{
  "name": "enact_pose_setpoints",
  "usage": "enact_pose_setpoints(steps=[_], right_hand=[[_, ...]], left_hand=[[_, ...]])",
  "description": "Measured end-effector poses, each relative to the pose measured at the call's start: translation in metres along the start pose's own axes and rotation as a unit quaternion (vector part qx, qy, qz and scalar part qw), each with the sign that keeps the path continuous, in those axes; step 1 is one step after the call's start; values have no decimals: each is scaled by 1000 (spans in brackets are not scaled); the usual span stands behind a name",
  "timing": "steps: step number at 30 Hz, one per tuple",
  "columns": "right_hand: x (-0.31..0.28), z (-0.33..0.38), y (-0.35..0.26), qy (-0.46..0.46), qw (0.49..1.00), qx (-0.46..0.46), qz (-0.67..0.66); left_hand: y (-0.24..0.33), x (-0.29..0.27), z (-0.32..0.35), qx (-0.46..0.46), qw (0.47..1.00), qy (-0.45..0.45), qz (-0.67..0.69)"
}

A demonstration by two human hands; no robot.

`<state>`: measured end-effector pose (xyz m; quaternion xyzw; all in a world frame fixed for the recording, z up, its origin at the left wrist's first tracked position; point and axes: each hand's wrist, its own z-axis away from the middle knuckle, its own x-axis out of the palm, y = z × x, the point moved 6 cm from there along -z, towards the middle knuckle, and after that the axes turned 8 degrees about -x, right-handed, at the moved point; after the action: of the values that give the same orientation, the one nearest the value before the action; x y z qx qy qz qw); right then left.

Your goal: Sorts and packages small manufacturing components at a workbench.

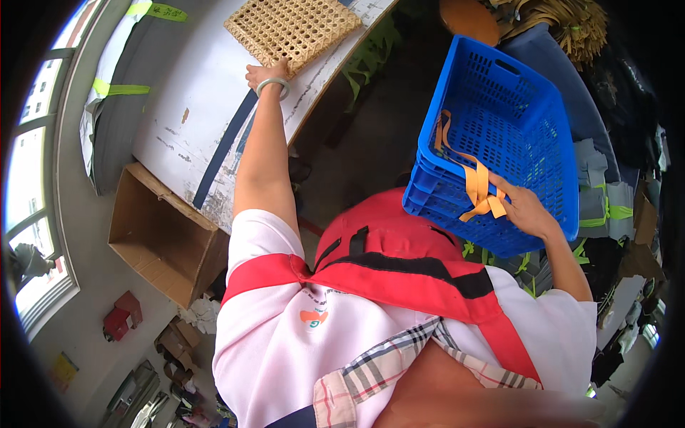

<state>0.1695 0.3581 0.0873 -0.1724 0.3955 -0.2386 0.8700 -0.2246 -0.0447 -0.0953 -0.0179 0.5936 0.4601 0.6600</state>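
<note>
Okay, woven cane panel (pixel 296 32) lies on the white surface (pixel 189 93), straight ahead of the left hand (pixel 270 73) and slightly right. Left is the nearer hand, fingers at the panel's near corner; pinched or just resting, can't tell. Far end cut off, so long axis unclear. Hands well apart: right hand (pixel 524 208) is on an orange strap (pixel 477 187) at the near rim of a blue crate (pixel 549 93); grip tightness can't tell. Surface edge runs right of the left hand, just beside the panel's right corner; dark gap between it and crate. Most room: surface left of the left hand. Dark blue strip (pixel 225 150) runs back toward the body from the left hand.
</note>
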Motion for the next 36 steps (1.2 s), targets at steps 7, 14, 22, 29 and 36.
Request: enact_pose_setpoints(steps=[7, 14, 22, 29, 36], right_hand=[[12, -20, 15, -53, 998, -16, -37], [9, -93, 42, -92, 989, -57, -102], [40, -198, 42, -5, 998, -65, 11], [52, -251, 22, -31, 994, -103, 27], [132, -329, -23, -62, 964, -252, -51]], left_hand=[[-2, 9, -24, -85, 974, -150, 150], [-16, 15, -52, -52, 963, -168, 203], [26, -5, 25, 9, 805, -353, 477], [24, -22, 144, 26, 756, -450, 475], [8, -11, 175, -17, 750, -480, 454]])
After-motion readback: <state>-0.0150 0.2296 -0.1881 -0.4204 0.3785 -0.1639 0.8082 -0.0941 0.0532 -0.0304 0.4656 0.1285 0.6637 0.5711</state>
